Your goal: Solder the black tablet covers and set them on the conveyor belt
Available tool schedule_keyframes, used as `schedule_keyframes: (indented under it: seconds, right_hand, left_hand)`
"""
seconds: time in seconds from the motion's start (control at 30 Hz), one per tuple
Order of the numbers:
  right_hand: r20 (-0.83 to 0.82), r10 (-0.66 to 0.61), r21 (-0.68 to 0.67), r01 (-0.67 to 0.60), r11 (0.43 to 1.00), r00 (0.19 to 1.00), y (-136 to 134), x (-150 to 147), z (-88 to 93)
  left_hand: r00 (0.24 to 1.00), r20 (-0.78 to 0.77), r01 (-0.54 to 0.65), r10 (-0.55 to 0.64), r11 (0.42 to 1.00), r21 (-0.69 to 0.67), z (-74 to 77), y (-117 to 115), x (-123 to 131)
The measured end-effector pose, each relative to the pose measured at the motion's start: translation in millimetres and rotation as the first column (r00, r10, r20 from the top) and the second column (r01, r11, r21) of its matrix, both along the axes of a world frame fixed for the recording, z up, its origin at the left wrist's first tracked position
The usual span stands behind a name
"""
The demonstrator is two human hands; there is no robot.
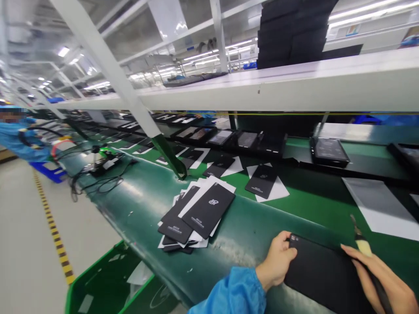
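So, clock centred on the black panel (pixel 319 277) we're holding: green bin (pixel 108 267) at 9, past the surface's (pixel 242 250) edge; panel stack (pixel 212 211) at 10, white sheets (pixel 199 194) probably preventing scratches, bare room between. Our left hand (pixel 279 259) pinches the panel's corner, likely steadying it; our right hand (pixel 384 279), at 3, grips a pen-like tool (pixel 363 245).

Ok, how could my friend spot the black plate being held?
Find the long green bench, then look low on the picture's right side. There, the left hand grips a flat black plate by its edge. No pale logo shows on it, unlike the top plate of the nearby pile.
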State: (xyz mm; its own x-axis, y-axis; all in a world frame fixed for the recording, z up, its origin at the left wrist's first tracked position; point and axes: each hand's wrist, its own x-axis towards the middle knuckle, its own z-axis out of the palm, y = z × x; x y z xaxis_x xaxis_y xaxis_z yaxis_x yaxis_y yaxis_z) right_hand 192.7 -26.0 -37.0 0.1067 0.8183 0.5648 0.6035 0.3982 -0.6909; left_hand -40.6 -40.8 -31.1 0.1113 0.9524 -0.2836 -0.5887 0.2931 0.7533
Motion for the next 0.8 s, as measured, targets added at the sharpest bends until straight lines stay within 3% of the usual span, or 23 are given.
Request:
schedule_keyframes:
  seconds: [0.1, 0.23, 0.37, 0.43, 0.53, 0.63, 0.8]
  right_hand:
    - [0.155, 0.105, -0.001, -0.106, 0.994, 0.982, -2.1, 10.7, 23.2]
    - [0.056, 0.136, -0.075, -0.132, 0.988, 0.989, -14.1, 13.6, 40.7]
    - [-0.305, 0.185, -0.142, -0.236, 0.961, 0.934, -18.1, -0.4, 37.9]
    - [-0.572, 0.100, -0.127, -0.208, 0.970, 0.814, -15.9, -9.9, 31.9]
    - [-0.735, 0.039, -0.147, -0.215, 0.966, 0.677, -16.5, -21.0, 23.5]
    - [-0.678, 0.064, -0.181, -0.251, 0.951, 0.732, -26.5, -22.8, 20.8]
    - [-0.316, 0.236, -0.196, -0.307, 0.931, 0.919, -42.1, -14.9, 33.9]
  left_hand:
    - [1.000, 0.012, 0.004, -0.004, 1.000, -0.008, 5.6, -0.8, -0.2]
    - [1.000, 0.012, 0.008, -0.008, 1.000, 0.000, 10.9, -0.9, -2.8]
    - [1.000, -0.008, 0.019, -0.019, 1.000, -0.008, 12.9, 2.1, -5.8]
    - [0.999, -0.026, 0.039, -0.039, 0.999, -0.022, 13.3, 3.4, -6.7]
    - [0.998, -0.043, 0.052, -0.053, 0.998, -0.030, 12.7, 3.9, -6.7]
    - [0.996, -0.070, 0.053, -0.056, 0.998, -0.037, 10.7, 3.2, -5.2]
    - [0.994, -0.091, 0.054, -0.057, 0.998, -0.036, 8.7, 3.0, -2.6]
